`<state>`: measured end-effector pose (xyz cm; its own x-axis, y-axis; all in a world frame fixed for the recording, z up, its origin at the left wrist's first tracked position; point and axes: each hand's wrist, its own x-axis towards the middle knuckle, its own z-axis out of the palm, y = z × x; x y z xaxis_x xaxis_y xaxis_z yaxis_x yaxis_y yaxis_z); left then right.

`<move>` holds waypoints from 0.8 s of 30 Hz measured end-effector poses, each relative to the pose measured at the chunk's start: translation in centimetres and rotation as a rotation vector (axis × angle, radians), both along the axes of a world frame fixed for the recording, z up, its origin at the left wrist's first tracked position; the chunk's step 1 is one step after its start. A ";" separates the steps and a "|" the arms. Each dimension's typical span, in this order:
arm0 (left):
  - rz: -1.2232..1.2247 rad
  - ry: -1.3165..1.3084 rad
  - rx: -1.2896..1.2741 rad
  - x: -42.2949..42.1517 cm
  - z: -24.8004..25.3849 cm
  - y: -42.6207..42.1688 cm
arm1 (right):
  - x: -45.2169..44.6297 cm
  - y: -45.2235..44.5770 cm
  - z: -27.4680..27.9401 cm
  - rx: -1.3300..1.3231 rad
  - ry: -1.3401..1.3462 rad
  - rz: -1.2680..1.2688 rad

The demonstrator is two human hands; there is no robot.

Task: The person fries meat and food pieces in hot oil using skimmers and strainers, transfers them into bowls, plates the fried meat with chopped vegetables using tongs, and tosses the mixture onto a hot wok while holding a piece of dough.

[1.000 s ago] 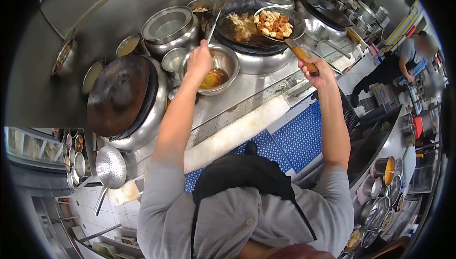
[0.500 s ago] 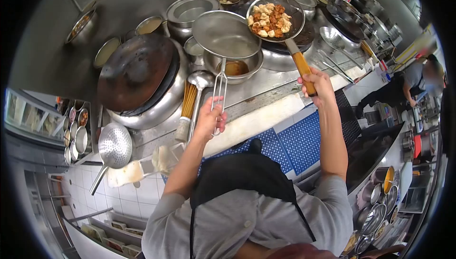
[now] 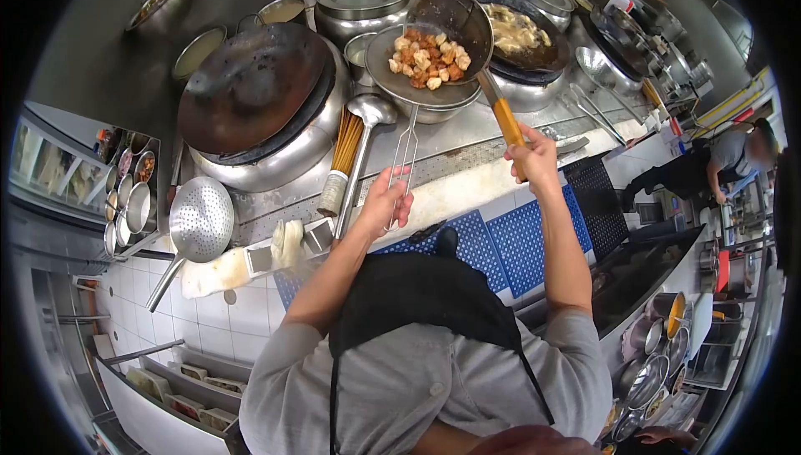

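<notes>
Tipping is best done low and slow. Scoop (image 3: 450, 15) is gripped in right hand (image 3: 531, 159); sieve (image 3: 380, 55) is loosely held, fingers curled, in left hand (image 3: 385, 203). Chunks (image 3: 427, 59) are gathered in the sieve, some perhaps on the scoop's lip.

The food chunks (image 3: 423, 60) are cream and reddish-brown, the handle (image 3: 507, 124) amber, the mats (image 3: 517, 242) white-dotted blue.

Handle (image 3: 507, 125), smooth wood; strainer (image 3: 383, 75), metal mesh; ladle (image 3: 373, 109), glossy metal.
</notes>
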<state>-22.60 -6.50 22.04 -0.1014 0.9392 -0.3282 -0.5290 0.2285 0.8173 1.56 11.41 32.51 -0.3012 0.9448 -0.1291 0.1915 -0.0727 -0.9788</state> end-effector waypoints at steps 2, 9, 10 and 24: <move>-0.018 -0.007 0.028 -0.5 -0.9 0.0 | -0.6 -0.3 -0.8 0.056 -0.045 -0.024; -0.065 -0.012 0.010 -1.2 -2.7 0.7 | 0.2 3.0 -4.1 0.494 -0.325 -0.092; -0.071 -0.026 0.009 -1.3 -2.9 0.8 | 0.2 3.0 -2.7 0.466 -0.360 -0.114; -0.142 -0.118 0.033 -2.8 -3.9 1.9 | -0.2 7.6 5.4 -0.042 0.213 -0.098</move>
<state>-25.36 -4.60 18.17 0.0701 0.9518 -0.2987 -0.5856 0.2817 0.7601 1.39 18.99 37.87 -0.2326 0.9661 -0.1120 -0.0286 -0.1219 -0.9921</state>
